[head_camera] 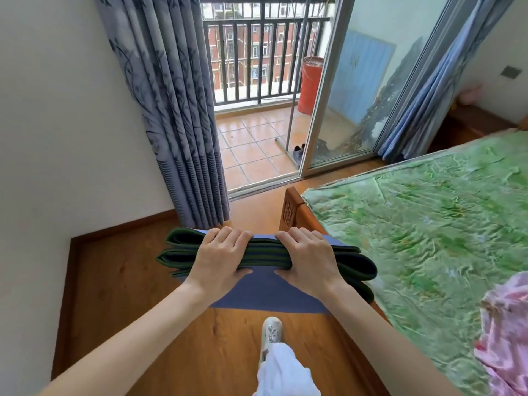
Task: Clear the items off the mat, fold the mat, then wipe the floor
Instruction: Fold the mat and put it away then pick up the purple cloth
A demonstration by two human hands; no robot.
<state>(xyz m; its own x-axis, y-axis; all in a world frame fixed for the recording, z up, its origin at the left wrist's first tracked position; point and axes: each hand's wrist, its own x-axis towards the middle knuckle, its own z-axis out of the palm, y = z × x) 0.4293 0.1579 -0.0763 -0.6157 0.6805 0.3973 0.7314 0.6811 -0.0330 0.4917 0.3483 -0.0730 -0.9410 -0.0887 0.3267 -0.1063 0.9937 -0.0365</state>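
Observation:
The mat [265,257] is folded into a thick green and blue bundle of several layers, held up in front of me over the wooden floor [120,284]. A loose blue flap hangs below the bundle. My left hand [218,257] grips the bundle left of its middle, fingers curled over the top and thumb underneath. My right hand [308,258] grips it right of the middle in the same way. The two hands are about a hand's width apart. No items are seen on the mat.
A bed [414,224] with a green sheet and wooden frame stands close on the right, with pink cloth [505,332] at its near corner. Grey curtains [177,124] and an open balcony door [257,110] lie ahead. A white wall is on the left. My foot [271,330] stands below.

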